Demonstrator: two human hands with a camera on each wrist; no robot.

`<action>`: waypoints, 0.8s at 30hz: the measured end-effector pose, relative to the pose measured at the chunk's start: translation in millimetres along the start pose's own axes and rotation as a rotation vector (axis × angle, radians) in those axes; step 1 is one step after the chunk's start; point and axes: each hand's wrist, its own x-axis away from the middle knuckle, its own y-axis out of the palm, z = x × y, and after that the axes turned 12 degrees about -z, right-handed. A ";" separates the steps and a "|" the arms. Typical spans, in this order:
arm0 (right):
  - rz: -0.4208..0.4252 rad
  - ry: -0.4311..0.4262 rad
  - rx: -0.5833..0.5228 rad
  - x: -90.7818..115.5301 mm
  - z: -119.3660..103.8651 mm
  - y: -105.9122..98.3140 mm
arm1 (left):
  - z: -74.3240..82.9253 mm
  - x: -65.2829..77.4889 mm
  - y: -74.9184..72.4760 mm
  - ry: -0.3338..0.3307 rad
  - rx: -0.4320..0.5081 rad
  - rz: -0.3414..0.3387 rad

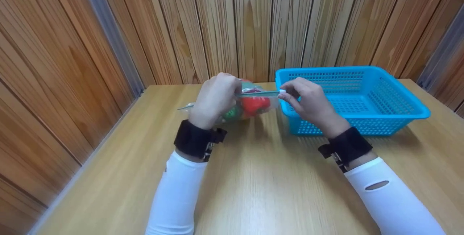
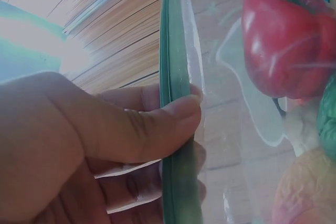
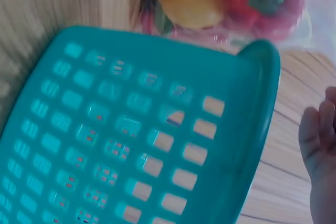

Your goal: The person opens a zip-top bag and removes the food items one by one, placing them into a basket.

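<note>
A clear zip bag (image 2: pixel 226 129) with a green closure strip (image 1: pixel 257 94) is held up at the far middle of the table. Inside it are a red bell pepper (image 1: pixel 255 105), something green (image 1: pixel 232 113) and, in the right wrist view, a yellow-orange round item (image 3: pixel 194 1). My left hand (image 1: pixel 216 95) pinches the strip between thumb and fingers. At the strip's right end, my right hand (image 1: pixel 308 100) pinches a small white slider (image 1: pixel 281 92) with thumb and forefinger. Only part of the right hand (image 3: pixel 323 150) enters the right wrist view.
Just right of the bag stands a blue plastic basket (image 1: pixel 409 113) with perforated walls, its near left corner by my right hand. The wooden table (image 1: pixel 253 191) ends at a plank wall (image 1: pixel 253 28) behind, and another wall rises at left.
</note>
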 end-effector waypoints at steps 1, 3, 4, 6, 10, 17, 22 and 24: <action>-0.014 -0.007 -0.002 -0.1 1.0 -0.9 | -1.0 0.3 -0.3 0.003 -0.001 0.004; -0.041 -0.020 -0.003 -0.8 2.0 -1.6 | -2.5 0.8 -0.8 0.006 -0.002 0.001; -0.051 -0.023 -0.004 -1.2 1.9 -1.4 | -3.0 1.3 -1.0 0.007 0.002 -0.003; -0.069 -0.005 -0.001 -1.8 0.0 -0.2 | -2.8 2.8 -1.1 -0.001 0.008 -0.020; -0.120 0.020 0.002 -2.5 -3.3 2.3 | 3.6 3.4 0.4 -0.019 0.012 -0.080; -0.111 -0.063 0.013 -2.7 -11.6 7.0 | 24.2 -8.0 21.6 0.266 -0.010 0.002; -0.085 -0.143 0.018 -4.1 -16.8 7.2 | 30.2 -13.9 31.9 0.384 -0.106 0.205; -0.096 -0.150 0.013 -5.2 -19.1 6.5 | 30.5 -14.4 32.6 0.391 -0.143 0.249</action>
